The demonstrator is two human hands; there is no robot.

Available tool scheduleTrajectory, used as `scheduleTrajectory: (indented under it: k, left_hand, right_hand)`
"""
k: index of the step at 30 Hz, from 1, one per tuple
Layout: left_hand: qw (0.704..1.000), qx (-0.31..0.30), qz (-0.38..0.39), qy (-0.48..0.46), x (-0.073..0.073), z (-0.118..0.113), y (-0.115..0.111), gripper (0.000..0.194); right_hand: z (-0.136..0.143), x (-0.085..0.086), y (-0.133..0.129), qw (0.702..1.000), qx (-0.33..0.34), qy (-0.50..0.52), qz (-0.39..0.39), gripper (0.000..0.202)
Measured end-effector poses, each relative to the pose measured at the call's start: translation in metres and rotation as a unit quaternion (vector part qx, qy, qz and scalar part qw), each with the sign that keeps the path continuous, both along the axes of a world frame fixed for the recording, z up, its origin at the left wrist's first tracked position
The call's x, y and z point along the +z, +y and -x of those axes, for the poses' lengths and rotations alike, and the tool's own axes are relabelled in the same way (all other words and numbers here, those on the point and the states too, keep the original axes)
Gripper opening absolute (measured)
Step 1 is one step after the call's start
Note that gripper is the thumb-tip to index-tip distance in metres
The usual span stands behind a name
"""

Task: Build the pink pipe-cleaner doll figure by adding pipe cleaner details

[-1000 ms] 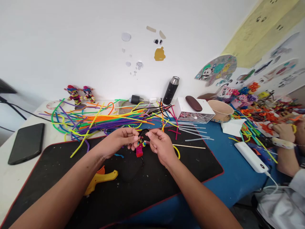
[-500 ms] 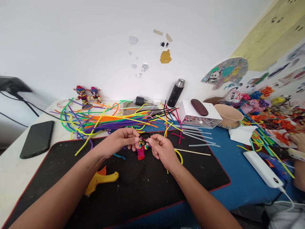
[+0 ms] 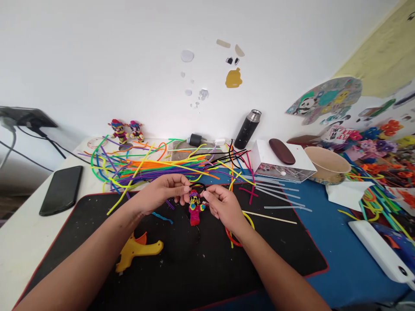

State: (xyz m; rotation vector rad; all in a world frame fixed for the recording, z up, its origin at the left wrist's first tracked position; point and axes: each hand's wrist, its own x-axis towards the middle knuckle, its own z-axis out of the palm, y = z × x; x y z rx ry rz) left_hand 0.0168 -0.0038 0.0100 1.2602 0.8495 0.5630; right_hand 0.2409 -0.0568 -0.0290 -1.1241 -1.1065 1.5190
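Observation:
Thumb and fingertips of my left hand [image 3: 173, 190] pinch one side of a thin black pipe cleaner [image 3: 197, 185], which arcs over a small doll's head. At its other side, my right hand [image 3: 222, 204] is closed in a pinch too. Between the hands is the pipe-cleaner doll [image 3: 194, 211], with a magenta body, red lower end, yellow and blue arms and a dark, patterned head. Whether the fingers also touch the doll is hard to see. A yellow glue gun [image 3: 139, 250] with an orange trigger lies on the black mat [image 3: 175, 276], near my left forearm.
Loose colourful pipe cleaners [image 3: 162, 166] lie behind the hands. Two finished dolls [image 3: 119, 131] stand by the wall. A phone [image 3: 61, 190] is at left; a black flask [image 3: 248, 129], white box [image 3: 282, 160], bowl [image 3: 327, 164] and white power bank [image 3: 379, 250] are to the right.
The camera has turned slightly left, so the scene sits further right. More of the doll shows between my hands, which keep their pinches. The other person's hand at right has left the view.

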Motion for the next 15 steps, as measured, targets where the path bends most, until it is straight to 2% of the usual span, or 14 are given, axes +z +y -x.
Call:
scheduleTrajectory:
  k: [4, 11, 15]
  left_hand:
    - [0.999, -0.01, -0.015, 0.028, -0.0012, -0.0017, 0.0008, 0.034]
    - [0.998, -0.028, -0.014, 0.045, -0.0045, -0.0031, -0.0006, 0.035]
    - [0.996, 0.022, -0.055, 0.067, -0.0023, -0.0003, -0.0007, 0.041]
  right_hand:
    - [-0.0075, -0.002, 0.0023, 1.0, -0.007, -0.015, 0.004, 0.042]
    - [-0.0058, -0.0022, -0.0007, 0.999, 0.032, -0.015, 0.011, 0.043]
    - [-0.0046, -0.0035, -0.0039, 1.0, 0.013, -0.012, 0.007, 0.042]
